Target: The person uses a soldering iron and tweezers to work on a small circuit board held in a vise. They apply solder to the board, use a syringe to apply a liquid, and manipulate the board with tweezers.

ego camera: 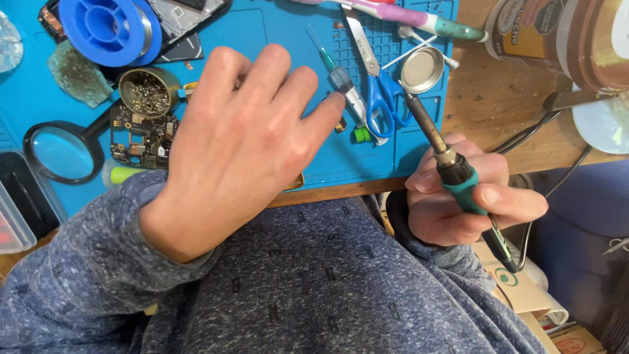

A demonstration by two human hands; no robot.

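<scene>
My left hand point(242, 141) hovers palm-down over the blue work mat point(275, 29), fingers spread and holding nothing; its fingertips reach toward a small syringe point(344, 88) with a green needle. A dark circuit board point(141, 141) lies just left of that hand, partly hidden by it. At the mat's right front edge my right hand point(458, 200) grips a soldering iron point(452, 164) by its teal and black handle. The iron's tip points up toward a small round metal lid point(421, 69).
Blue-handled scissors point(377, 85), a brass tin of tip-cleaning wool point(147, 92), a magnifying glass point(62, 152), a blue solder spool point(108, 29) and a purple-and-green pen tool point(419, 19) lie on the mat. A brown jar point(557, 33) stands on the wooden desk point(488, 98); black cables point(531, 134) trail right.
</scene>
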